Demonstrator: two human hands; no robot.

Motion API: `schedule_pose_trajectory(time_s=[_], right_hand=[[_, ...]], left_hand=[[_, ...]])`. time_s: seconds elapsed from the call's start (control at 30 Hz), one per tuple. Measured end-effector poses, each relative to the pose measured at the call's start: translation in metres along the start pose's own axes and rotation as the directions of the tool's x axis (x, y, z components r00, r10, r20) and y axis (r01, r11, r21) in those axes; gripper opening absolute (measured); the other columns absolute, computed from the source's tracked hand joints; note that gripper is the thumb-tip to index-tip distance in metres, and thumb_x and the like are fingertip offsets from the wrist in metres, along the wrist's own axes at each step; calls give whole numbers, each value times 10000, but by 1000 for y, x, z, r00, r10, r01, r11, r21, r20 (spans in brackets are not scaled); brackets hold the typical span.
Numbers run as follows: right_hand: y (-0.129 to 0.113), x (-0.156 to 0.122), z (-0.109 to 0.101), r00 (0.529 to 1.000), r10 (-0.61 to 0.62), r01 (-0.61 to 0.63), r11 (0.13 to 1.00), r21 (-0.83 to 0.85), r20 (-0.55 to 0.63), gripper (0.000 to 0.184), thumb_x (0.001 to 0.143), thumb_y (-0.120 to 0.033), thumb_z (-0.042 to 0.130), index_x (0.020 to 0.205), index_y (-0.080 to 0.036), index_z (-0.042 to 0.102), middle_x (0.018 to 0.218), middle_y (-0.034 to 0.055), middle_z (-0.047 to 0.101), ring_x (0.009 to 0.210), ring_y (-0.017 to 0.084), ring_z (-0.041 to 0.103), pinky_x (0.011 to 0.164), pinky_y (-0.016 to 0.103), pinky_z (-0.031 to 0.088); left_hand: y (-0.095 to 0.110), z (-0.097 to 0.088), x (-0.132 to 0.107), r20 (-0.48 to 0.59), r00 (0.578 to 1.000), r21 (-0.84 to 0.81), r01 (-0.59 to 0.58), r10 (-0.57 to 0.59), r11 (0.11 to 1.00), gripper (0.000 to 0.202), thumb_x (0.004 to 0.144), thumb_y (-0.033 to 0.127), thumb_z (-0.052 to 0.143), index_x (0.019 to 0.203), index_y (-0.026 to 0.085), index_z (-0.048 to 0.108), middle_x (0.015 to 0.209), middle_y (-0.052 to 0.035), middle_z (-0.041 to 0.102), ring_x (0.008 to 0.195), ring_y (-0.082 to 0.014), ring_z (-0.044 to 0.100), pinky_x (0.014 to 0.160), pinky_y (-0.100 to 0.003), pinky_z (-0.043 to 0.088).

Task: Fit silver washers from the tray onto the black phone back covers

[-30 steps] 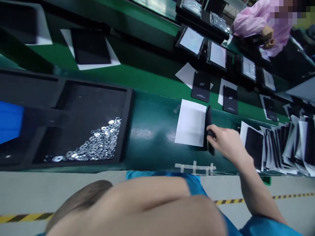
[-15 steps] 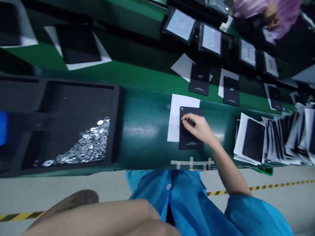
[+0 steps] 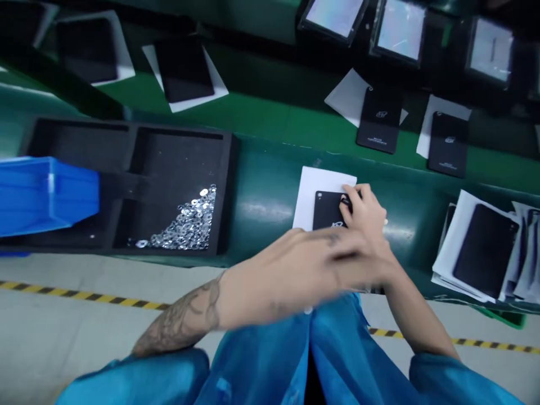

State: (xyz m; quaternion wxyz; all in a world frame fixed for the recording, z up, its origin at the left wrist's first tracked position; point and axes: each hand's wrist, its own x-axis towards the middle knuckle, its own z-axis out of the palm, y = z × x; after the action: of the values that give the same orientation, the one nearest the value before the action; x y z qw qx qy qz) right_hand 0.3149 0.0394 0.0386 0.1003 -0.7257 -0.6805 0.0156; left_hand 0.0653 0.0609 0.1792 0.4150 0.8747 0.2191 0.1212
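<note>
A black phone back cover (image 3: 328,209) lies on a white sheet (image 3: 312,188) on the dark green bench edge. My right hand (image 3: 366,211) rests on the cover's right side with its fingertips pressing on it. My left hand (image 3: 337,261) is blurred in front of the cover's near end and hides that end; what its fingers are doing cannot be made out. To the left, a black foam tray (image 3: 228,185) holds a heap of small silver washers (image 3: 185,225).
A blue bin (image 3: 46,194) sits over the tray's left part. A stack of covers on white sheets (image 3: 481,247) lies at right. More covers on sheets (image 3: 377,118) lie on the green belt, with screens (image 3: 403,28) behind them.
My left arm has swung in from the bottom to the cover. My right hand now rests on the cover's upper right. The view has shifted to the left and down.
</note>
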Motion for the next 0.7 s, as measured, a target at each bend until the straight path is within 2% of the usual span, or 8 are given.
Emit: schedule_pose_trajectory(time_s=[0.1, 0.17, 0.3, 0.37, 0.43, 0.53, 0.6, 0.7], right_hand=[[-8, -14, -4, 997, -3, 0, 999, 34, 76, 446, 1086, -351, 477, 1499, -259, 617, 1361, 134, 651, 1146, 291, 630, 700, 324, 489], [-11, -15, -8, 993, 17, -25, 997, 72, 116, 453, 1076, -342, 485, 1501, -258, 618, 1372, 140, 640, 1144, 295, 635, 705, 325, 495], [0, 7, -20, 986, 139, -164, 918, 361, 95, 367, 1034, -352, 543, 1326, -241, 733, 1269, 130, 667, 1012, 259, 668, 728, 335, 527], [15, 28, -25, 963, 254, -244, 699, 672, 85, 292, 1004, -402, 600, 1173, -236, 771, 1116, 95, 681, 846, 198, 640, 624, 288, 496], [36, 49, -26, 935, 315, -257, 288, 923, 162, 271, 969, -466, 658, 1091, -247, 761, 981, 42, 650, 655, 127, 531, 466, 228, 371], [65, 68, -20, 930, 269, -178, -271, 946, 252, 259, 914, -490, 716, 1046, -268, 727, 832, -30, 568, 506, 76, 330, 347, 191, 190], [79, 70, -15, 935, 257, -109, -450, 886, 246, 224, 886, -446, 743, 1019, -269, 707, 756, -59, 519, 484, 71, 272, 325, 171, 167], [87, 65, -8, 934, 266, -54, -556, 829, 239, 197, 871, -390, 770, 1002, -263, 696, 722, -73, 494, 469, 60, 258, 316, 153, 168]], left_hand=[[-58, 16, 12, -86, 986, -128, 129, -141, 983, 191, 1060, 233, 625, 1217, 278, 724, 1108, -14, 805, 940, -187, 755, 839, -294, 591], [-94, 23, 13, -188, 931, -151, 286, -311, 946, 94, 1039, 302, 677, 1070, 236, 737, 991, -30, 794, 875, -199, 732, 801, -309, 575], [-128, 25, 17, -213, 911, -197, 314, -353, 929, 121, 1004, 314, 701, 954, 215, 751, 1040, -61, 768, 889, -198, 693, 730, -291, 544], [-130, 23, 24, -186, 919, -205, 309, -347, 929, 121, 986, 310, 713, 940, 212, 769, 1079, -68, 769, 896, -193, 681, 694, -273, 526], [-128, 22, 34, -169, 915, -183, 336, -366, 924, 104, 971, 297, 730, 950, 212, 786, 1034, -58, 782, 862, -182, 666, 702, -270, 517], [-126, 22, 49, -163, 908, -158, 362, -386, 919, 77, 955, 272, 746, 965, 204, 780, 962, -39, 791, 835, -171, 661, 759, -282, 525], [-125, 22, 57, -153, 911, -136, 365, -384, 921, 63, 949, 255, 743, 934, 198, 765, 944, -33, 790, 835, -169, 664, 790, -289, 530], [-123, 21, 65, -110, 916, -85, 378, -386, 922, 78, 945, 239, 732, 883, 195, 748, 918, -28, 786, 813, -163, 661, 793, -290, 531]])
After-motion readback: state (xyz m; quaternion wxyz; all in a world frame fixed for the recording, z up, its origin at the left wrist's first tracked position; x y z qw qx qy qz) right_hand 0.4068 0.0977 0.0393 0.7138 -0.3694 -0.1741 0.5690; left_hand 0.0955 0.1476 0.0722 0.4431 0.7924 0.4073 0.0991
